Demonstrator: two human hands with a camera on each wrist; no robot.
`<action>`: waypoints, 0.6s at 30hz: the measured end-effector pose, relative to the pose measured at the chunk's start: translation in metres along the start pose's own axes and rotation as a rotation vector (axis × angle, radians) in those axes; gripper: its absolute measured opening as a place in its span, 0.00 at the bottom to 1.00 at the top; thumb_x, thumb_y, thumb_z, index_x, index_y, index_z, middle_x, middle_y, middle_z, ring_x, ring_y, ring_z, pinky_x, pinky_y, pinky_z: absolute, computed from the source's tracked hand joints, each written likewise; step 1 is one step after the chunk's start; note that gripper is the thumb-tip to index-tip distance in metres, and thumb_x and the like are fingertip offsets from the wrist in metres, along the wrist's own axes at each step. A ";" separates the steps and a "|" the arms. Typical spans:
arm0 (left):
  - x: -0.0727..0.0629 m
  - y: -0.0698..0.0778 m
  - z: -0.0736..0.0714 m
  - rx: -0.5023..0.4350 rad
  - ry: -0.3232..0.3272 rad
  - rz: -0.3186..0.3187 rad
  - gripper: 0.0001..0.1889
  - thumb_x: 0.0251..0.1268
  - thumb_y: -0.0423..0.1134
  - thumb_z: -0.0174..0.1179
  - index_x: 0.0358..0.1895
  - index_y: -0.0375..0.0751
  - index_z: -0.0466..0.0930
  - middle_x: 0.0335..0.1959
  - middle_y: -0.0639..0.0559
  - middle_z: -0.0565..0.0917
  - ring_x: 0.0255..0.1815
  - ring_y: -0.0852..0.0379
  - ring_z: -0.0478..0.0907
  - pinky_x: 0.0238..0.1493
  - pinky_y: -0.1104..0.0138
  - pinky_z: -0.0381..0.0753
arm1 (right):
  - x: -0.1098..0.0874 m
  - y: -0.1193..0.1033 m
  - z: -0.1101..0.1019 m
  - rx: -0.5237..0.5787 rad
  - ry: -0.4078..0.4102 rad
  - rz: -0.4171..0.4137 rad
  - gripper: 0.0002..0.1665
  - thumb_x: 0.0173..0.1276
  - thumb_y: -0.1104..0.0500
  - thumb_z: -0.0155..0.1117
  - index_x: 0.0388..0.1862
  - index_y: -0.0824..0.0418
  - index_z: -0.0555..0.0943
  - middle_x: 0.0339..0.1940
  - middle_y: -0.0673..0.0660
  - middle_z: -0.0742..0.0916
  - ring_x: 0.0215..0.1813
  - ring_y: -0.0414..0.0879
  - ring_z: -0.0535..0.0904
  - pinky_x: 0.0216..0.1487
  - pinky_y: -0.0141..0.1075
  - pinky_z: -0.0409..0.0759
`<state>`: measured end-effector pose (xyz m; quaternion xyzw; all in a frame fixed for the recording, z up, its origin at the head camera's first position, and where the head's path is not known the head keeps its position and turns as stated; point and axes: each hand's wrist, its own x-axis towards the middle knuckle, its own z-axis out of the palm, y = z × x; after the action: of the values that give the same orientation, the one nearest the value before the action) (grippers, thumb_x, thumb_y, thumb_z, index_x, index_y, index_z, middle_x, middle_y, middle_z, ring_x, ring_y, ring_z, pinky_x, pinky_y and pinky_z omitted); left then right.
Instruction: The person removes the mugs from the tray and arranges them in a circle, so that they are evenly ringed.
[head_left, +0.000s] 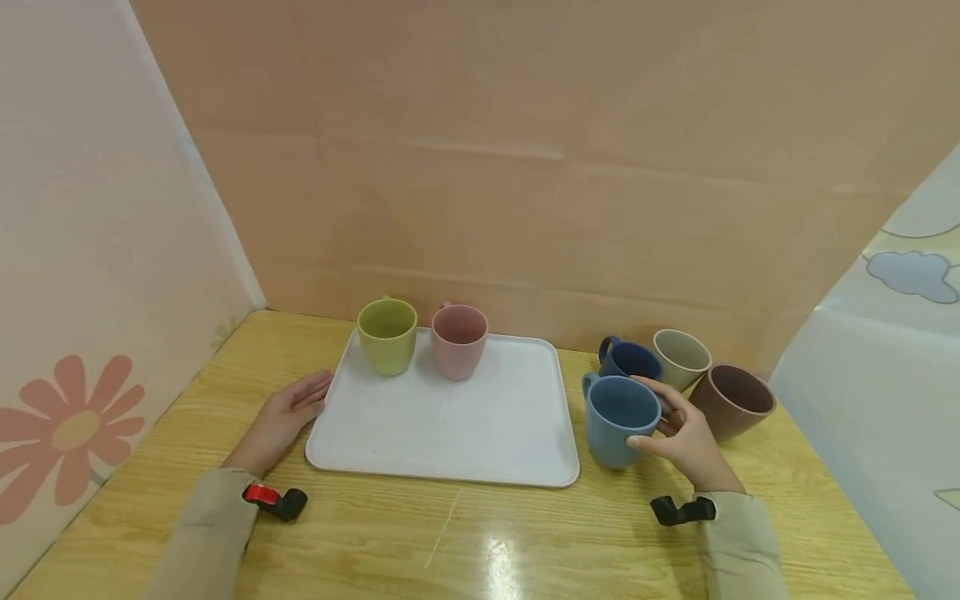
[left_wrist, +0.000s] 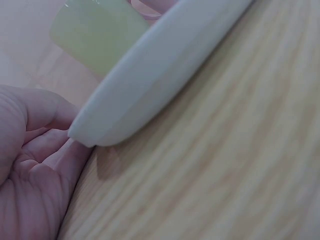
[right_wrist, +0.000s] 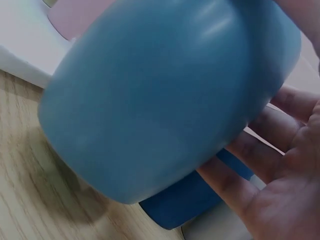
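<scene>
My right hand grips a light blue mug near its rim, thumb on the near side and fingers round the far side. In the right wrist view the mug fills the middle, with a shadow on the wood below its base. Its handle points to the back left. At the left edge of the white tray rests my left hand, fingers fairly straight and touching the rim. A green mug and a pink mug stand upright along the tray's back.
Behind the light blue mug are a dark blue mug and a beige mug. A brown mug stands right of my right hand. The wooden table meets a paper-covered wall at the back.
</scene>
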<state>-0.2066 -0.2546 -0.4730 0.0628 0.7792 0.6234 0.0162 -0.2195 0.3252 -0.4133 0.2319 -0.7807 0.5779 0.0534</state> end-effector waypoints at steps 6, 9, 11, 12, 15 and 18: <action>-0.002 0.000 -0.001 -0.010 -0.003 0.029 0.29 0.80 0.31 0.49 0.78 0.25 0.52 0.76 0.28 0.61 0.76 0.34 0.56 0.58 0.84 0.69 | 0.000 0.002 0.001 -0.044 0.011 0.056 0.50 0.53 0.78 0.75 0.75 0.66 0.67 0.58 0.44 0.85 0.59 0.36 0.80 0.55 0.26 0.79; -0.003 -0.001 -0.001 -0.003 0.002 0.024 0.29 0.80 0.30 0.49 0.78 0.24 0.53 0.76 0.28 0.61 0.76 0.35 0.57 0.58 0.84 0.69 | 0.001 0.004 0.002 -0.057 0.000 0.064 0.51 0.53 0.77 0.76 0.75 0.66 0.67 0.59 0.43 0.85 0.59 0.36 0.81 0.55 0.26 0.80; -0.003 0.000 -0.002 -0.002 0.008 0.018 0.29 0.80 0.30 0.49 0.78 0.25 0.53 0.76 0.29 0.61 0.76 0.35 0.57 0.57 0.84 0.69 | 0.002 0.007 0.003 -0.052 -0.004 0.067 0.51 0.53 0.77 0.76 0.76 0.66 0.67 0.60 0.42 0.85 0.58 0.36 0.81 0.55 0.27 0.80; -0.003 0.000 -0.001 -0.002 0.008 0.015 0.29 0.80 0.30 0.49 0.78 0.25 0.53 0.76 0.29 0.61 0.76 0.35 0.57 0.57 0.84 0.69 | 0.002 0.008 0.003 -0.049 -0.003 0.070 0.51 0.53 0.77 0.76 0.76 0.65 0.67 0.60 0.42 0.84 0.58 0.36 0.81 0.55 0.27 0.80; -0.003 0.001 -0.001 -0.009 0.003 0.006 0.29 0.80 0.30 0.49 0.78 0.26 0.53 0.76 0.29 0.61 0.77 0.35 0.57 0.57 0.84 0.69 | 0.001 0.011 0.001 -0.038 0.002 0.077 0.50 0.54 0.78 0.75 0.76 0.65 0.66 0.60 0.40 0.84 0.58 0.36 0.81 0.54 0.27 0.80; -0.002 0.002 0.000 -0.016 -0.001 -0.001 0.29 0.80 0.29 0.49 0.78 0.26 0.52 0.76 0.29 0.61 0.77 0.36 0.57 0.57 0.84 0.69 | -0.002 0.012 -0.002 -0.022 -0.007 0.084 0.50 0.56 0.78 0.74 0.77 0.65 0.65 0.63 0.39 0.82 0.60 0.34 0.79 0.55 0.26 0.79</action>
<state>-0.2049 -0.2543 -0.4710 0.0628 0.7743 0.6295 0.0174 -0.2232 0.3303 -0.4245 0.2003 -0.7963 0.5700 0.0290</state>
